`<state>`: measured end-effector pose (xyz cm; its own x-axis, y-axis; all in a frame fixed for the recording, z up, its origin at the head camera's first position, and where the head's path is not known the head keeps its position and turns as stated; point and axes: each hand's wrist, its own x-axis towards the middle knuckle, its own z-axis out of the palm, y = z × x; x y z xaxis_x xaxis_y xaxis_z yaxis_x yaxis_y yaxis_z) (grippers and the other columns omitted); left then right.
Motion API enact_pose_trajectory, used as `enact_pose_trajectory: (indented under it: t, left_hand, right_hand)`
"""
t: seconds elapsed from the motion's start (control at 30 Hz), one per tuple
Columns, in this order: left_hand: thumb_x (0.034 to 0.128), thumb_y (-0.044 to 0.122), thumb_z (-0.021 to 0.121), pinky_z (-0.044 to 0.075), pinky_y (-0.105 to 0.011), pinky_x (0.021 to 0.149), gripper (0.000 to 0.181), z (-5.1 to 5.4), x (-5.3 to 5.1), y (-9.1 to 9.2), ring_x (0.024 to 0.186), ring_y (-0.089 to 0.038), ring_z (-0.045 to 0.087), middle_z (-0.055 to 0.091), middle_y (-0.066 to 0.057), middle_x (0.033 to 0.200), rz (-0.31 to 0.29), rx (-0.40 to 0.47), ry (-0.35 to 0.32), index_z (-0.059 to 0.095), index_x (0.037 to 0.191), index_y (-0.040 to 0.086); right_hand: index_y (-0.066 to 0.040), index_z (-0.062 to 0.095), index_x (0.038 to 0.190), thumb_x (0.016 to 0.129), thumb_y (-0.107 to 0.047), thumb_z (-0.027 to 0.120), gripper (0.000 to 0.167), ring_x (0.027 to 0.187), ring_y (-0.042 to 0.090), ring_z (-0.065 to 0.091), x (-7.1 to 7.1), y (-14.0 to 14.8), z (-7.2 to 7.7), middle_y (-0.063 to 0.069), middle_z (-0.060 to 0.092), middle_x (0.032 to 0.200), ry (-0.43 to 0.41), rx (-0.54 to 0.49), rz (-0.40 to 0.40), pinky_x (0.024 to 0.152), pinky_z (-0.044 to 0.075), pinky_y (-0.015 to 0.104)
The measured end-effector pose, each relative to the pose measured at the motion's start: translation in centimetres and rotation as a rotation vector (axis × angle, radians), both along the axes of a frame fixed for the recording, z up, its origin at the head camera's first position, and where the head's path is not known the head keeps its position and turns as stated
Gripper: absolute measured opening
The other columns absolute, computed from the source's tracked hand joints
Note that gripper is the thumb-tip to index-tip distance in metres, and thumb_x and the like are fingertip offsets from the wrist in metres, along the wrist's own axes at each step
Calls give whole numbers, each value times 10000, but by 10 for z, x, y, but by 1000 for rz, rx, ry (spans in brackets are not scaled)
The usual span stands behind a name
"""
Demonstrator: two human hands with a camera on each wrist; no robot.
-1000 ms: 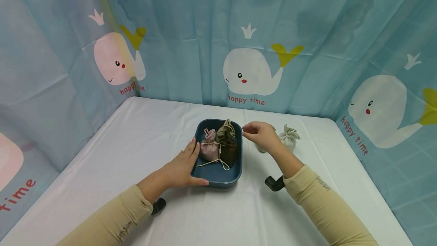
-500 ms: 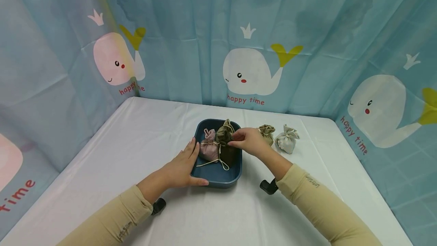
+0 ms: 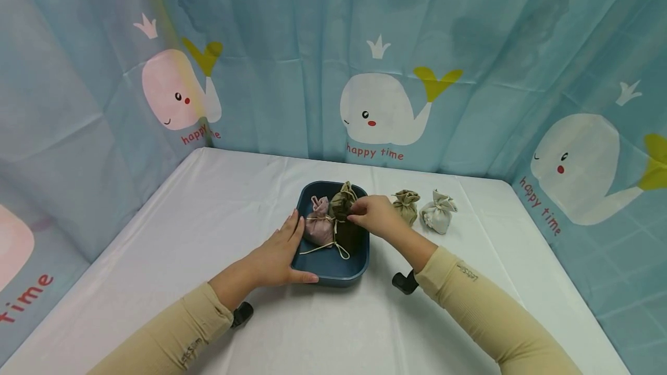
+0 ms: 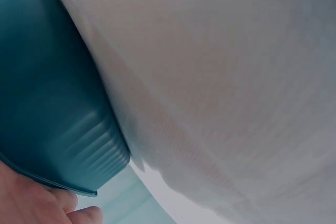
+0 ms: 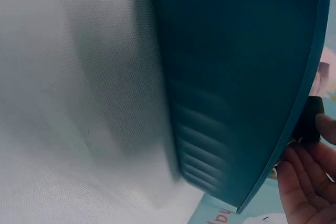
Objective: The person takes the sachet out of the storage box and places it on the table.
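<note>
In the head view a blue bin [image 3: 333,276] holds a pink drawstring pouch [image 3: 319,231], an olive pouch [image 3: 341,204] and a dark brown pouch [image 3: 351,237]. My left hand [image 3: 273,254] rests along the bin's left rim with fingers straight and thumb at the front corner; the left wrist view shows its fingers [image 4: 63,201] at the rim of the bin [image 4: 58,87]. Over the right rim reaches my right hand [image 3: 383,217], pinching the top of the dark pouch. The right wrist view shows the dark cloth [image 5: 310,120] between thumb and fingers [image 5: 304,177].
Right of the bin, a second olive pouch [image 3: 406,204] and a pale grey pouch [image 3: 438,214] stand side by side on the white-covered table [image 3: 250,190]. A blue curtain [image 3: 281,103] with whale prints hangs behind and on both sides.
My right hand has moved left from outside the bin, across its right rim, and now pinches the dark pouch. The olive pouch outside has come into view. My left hand has stayed put.
</note>
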<state>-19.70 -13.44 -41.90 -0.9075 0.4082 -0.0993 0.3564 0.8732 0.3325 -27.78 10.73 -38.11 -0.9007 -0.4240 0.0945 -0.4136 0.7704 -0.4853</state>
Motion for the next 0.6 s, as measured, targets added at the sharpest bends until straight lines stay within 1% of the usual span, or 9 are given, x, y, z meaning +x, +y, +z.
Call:
enact_pose_trajectory:
  t: [0.1, 0.27, 0.37, 0.47, 0.6]
  left_hand:
    - [612, 813, 529, 149, -464, 1094, 1259, -1, 0, 0, 1395, -229, -49, -148, -99, 1520, 0, 3, 1, -20, 1472, 76]
    - [613, 811, 531, 147, -466, 1094, 1258, -1, 0, 0, 1394, -230, -53, -144, -104, 1520, -4, -1, 2, -22, 1471, 75]
    - [611, 818, 521, 150, -467, 1094, 1261, -1, 0, 0, 1394, -235, -51, -141, -110, 1520, -8, -7, 4, -20, 1470, 70]
    - [611, 825, 505, 157, -475, 1090, 1262, -1, 0, -1, 1394, -247, -48, -138, -123, 1518, -15, -7, 9, -15, 1469, 60]
    - [610, 837, 485, 162, -475, 1089, 1264, -1, 0, -1, 1394, -257, -45, -136, -131, 1517, -21, -10, 18, -10, 1469, 53]
  right_hand:
    - [-133, 707, 845, 842, -194, 667, 73, 732, 119, 594, -1, -1, 0, -21, 660, 788, 35, 18, 9, 639, 500, 268]
    - [-115, 713, 816, 847, -151, 656, 74, 698, 125, 583, -2, -1, 3, -6, 662, 766, 90, 26, 11, 633, 497, 278]
    - [-104, 718, 817, 843, -143, 662, 73, 694, 125, 585, -3, 1, 5, -1, 669, 768, 109, 23, 12, 635, 499, 280]
    - [-100, 722, 823, 838, -139, 666, 70, 686, 118, 590, -3, 3, 8, -1, 674, 769, 111, 14, 18, 622, 497, 272]
    - [-96, 724, 815, 841, -142, 663, 80, 651, 115, 574, -1, 5, 14, -3, 667, 737, 81, -8, 9, 589, 488, 260]
